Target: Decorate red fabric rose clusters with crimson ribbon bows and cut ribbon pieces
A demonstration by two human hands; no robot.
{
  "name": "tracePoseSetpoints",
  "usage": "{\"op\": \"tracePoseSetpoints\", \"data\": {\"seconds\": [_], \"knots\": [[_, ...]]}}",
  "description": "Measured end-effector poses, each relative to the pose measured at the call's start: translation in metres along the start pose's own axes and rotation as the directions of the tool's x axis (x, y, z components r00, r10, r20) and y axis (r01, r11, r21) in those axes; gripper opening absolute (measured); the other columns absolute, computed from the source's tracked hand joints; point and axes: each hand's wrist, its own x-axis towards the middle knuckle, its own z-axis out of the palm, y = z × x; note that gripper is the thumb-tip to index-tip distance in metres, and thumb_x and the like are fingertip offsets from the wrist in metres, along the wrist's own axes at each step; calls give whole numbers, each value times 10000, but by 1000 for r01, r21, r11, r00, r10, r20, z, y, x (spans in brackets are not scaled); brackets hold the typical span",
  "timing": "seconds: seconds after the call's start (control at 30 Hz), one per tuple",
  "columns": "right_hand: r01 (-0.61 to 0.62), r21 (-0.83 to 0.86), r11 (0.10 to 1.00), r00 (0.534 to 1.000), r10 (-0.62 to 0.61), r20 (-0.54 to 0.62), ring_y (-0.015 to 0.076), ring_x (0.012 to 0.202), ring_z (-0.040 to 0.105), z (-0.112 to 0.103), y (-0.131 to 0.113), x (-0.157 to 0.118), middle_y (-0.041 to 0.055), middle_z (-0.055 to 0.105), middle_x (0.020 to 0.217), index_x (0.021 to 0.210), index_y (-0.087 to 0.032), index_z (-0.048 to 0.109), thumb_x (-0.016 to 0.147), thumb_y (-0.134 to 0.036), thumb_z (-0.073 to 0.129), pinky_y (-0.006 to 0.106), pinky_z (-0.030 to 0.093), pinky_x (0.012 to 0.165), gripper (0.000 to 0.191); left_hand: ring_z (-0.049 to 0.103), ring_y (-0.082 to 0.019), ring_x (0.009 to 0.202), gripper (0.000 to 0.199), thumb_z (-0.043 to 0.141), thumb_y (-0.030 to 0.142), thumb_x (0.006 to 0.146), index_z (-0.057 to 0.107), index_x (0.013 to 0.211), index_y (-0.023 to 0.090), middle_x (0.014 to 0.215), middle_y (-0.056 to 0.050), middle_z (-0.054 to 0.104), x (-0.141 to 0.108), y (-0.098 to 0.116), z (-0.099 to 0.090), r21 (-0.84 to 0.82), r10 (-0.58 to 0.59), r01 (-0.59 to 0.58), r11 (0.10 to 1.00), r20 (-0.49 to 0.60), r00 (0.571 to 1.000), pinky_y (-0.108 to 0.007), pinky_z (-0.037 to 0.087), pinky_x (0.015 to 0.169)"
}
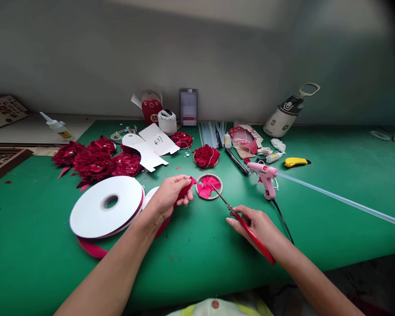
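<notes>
My left hand point(174, 193) pinches the end of a red ribbon point(184, 190), which trails down behind the wrist toward a large white spool point(90, 215). In my right hand point(255, 224) is a pair of scissors point(255, 239) with red handles, blades pointing up and left. The blade tips reach over a small round ring-shaped holder point(221, 189) in which several cut red ribbon pieces point(208, 186) lie. The ribbon end in my left hand is just left of this holder, apart from the blades.
Dark red ribbon flowers point(94, 162) pile up at the left, and another flower point(206, 156) sits behind the holder. A pink glue gun point(266, 177) with a long glue stick point(340, 197) stands right. White card point(156, 139), a phone point(188, 107) and a bottle point(283, 116) are farther back.
</notes>
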Motion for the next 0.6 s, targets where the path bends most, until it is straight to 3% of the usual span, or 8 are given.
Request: {"op": "tracePoseSetpoints", "data": {"seconds": [0.13, 0.27, 0.43, 0.6], "knots": [[-32, 118, 993, 998, 26, 55, 92, 472, 319, -7, 0, -7, -64, 386, 559, 998, -193, 560, 817, -357, 506, 216, 293, 448, 249, 513, -89, 474, 202, 478, 155, 788, 520, 983, 123, 606, -23, 603, -3, 0, 1, -61, 22, -20, 998, 45, 999, -191, 350, 433], [-33, 257, 966, 998, 20, 53, 105, 529, 447, -14, -9, -11, -39, 480, 640, 1081, -192, 524, 786, -257, 489, 216, 370, 486, 304, 617, -149, 647, 395, 525, 222, 833, 444, 1208, 128, 800, -89, 657, -10, 3, 6, -95, 92, -70, 993, 248, 964, -255, 450, 586], [95, 460, 883, 993, -54, -101, 146, 726, 565, -14, -36, 8, 39, 608, 872, 1136, -172, 507, 757, -302, 580, 261, 465, 638, 407, 634, -171, 656, 568, 531, 357, 863, 331, 1370, 195, 848, -103, 659, -23, 8, 18, -59, 114, -98, 993, 431, 895, -255, 440, 558], [216, 563, 797, 970, -108, -219, 91, 523, 484, 4, -58, 32, -36, 529, 667, 1099, -186, 549, 726, -296, 617, 209, 407, 479, 395, 644, -176, 656, 554, 528, 409, 856, 384, 1343, 185, 830, -101, 676, -29, 8, 22, -12, 102, -110, 994, 476, 873, -239, 427, 520]]}}
